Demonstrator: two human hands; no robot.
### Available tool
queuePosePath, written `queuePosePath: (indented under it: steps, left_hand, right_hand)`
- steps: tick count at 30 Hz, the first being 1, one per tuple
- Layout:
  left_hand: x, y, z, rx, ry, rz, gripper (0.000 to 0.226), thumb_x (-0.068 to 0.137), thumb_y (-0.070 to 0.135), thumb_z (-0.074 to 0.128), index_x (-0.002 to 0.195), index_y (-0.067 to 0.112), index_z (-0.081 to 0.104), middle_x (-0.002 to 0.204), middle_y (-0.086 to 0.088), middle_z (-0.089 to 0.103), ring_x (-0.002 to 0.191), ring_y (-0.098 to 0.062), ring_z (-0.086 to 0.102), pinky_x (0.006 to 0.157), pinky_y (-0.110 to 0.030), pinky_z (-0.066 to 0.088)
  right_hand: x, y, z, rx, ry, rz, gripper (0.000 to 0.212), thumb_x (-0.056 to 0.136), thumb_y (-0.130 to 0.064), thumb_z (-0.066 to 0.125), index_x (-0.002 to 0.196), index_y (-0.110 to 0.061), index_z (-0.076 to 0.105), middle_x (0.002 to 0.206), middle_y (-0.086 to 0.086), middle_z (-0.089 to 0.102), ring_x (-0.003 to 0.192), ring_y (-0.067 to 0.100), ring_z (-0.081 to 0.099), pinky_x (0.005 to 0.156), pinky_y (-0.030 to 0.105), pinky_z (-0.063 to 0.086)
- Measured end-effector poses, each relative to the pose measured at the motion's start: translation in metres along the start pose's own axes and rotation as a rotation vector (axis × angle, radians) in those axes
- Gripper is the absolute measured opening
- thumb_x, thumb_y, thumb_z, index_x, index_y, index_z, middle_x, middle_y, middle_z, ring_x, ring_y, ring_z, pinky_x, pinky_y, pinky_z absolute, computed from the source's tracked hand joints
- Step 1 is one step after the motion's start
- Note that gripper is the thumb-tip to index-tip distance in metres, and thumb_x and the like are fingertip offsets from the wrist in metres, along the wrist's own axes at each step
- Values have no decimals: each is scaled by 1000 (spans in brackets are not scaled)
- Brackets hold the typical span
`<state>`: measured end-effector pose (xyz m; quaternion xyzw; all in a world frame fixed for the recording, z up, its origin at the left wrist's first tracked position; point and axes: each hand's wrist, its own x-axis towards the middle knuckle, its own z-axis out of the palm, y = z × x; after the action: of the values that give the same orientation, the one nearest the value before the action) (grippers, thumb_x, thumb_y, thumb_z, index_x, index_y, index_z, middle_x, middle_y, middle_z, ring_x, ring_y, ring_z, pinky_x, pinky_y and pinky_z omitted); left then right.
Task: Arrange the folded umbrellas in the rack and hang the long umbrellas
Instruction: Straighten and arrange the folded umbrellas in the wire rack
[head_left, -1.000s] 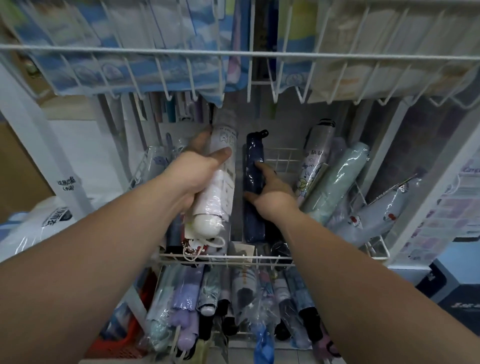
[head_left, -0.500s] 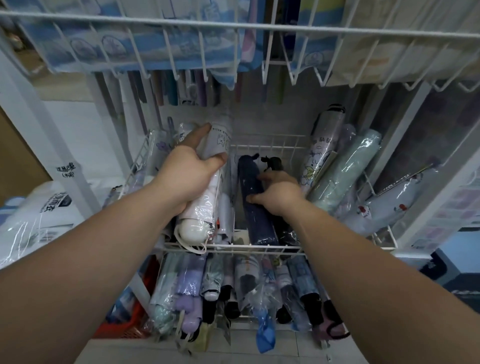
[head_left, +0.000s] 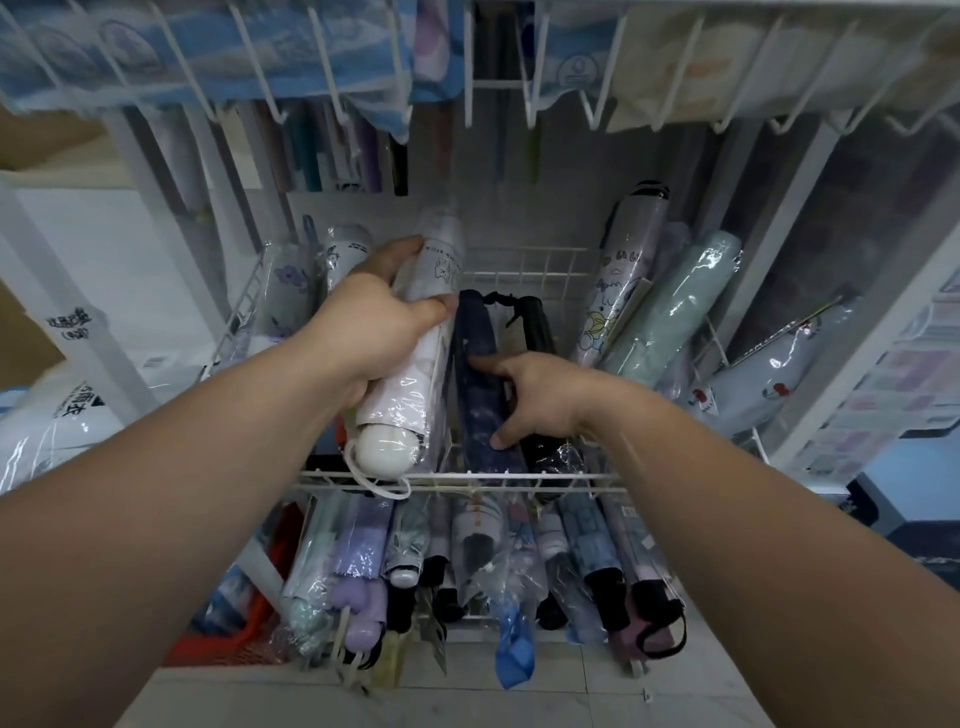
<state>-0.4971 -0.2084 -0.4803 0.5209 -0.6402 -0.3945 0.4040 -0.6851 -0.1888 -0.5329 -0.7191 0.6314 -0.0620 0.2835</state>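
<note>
My left hand (head_left: 374, 332) is wrapped around a white umbrella (head_left: 415, 353) in a clear plastic sleeve, fingers curled over its top side and thumb underneath, holding it tilted above the wire basket (head_left: 457, 475). Its round cream handle (head_left: 387, 449) hangs just over the basket's front rail, with the wrist cord looping below the rail. My right hand (head_left: 535, 400) lies loosely spread on a navy umbrella (head_left: 480, 384), index finger stretched along it and thumb pressing near its lower end; the navy umbrella lies inside the basket, just right of the white one. A black umbrella (head_left: 537, 332) sits touching it on the far side from the white one. Further right in the basket, a mint-green umbrella (head_left: 675, 312) and a printed pale one (head_left: 623, 280) lean against the side wall. Below the basket's front rail, a lower basket holds a packed row of folded umbrellas (head_left: 483, 561). Above the basket, an upper wire shelf (head_left: 322, 78) carries blue wrapped goods.
</note>
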Motion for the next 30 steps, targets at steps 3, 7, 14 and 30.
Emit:
queuePosePath:
  steps: [3,7,14,30]
  left_hand:
    - [-1,-4,-5,9,10,-9,70,86,27,78,146,42,44,141,0,57,109,-22,67,93,-40,58]
    - [-2,-6,-7,6,43,22,69,86,27,78,146,40,46,139,0,60,109,-20,68,96,-39,57]
    - [-3,-5,-1,46,52,30,69,85,29,78,146,38,46,141,4,55,113,-18,64,98,-36,55]
    - [-13,10,28,336,-228,6,60,91,13,62,147,24,46,129,4,61,112,-17,60,94,-26,48]
  right_hand:
    - [5,-7,8,-45,41,0,108,70,-21,91,158,-22,27,157,0,42,138,20,47,109,23,37]
    - [12,-16,18,-10,158,45,109,67,-27,93,156,-16,31,149,6,52,134,22,51,107,24,41]
    - [6,-15,21,191,251,58,78,78,-27,84,147,-11,50,144,4,57,130,20,55,103,22,42]
    - [-14,-6,-1,1044,336,-33,62,86,-7,76,142,-14,51,95,16,72,71,19,71,63,37,63]
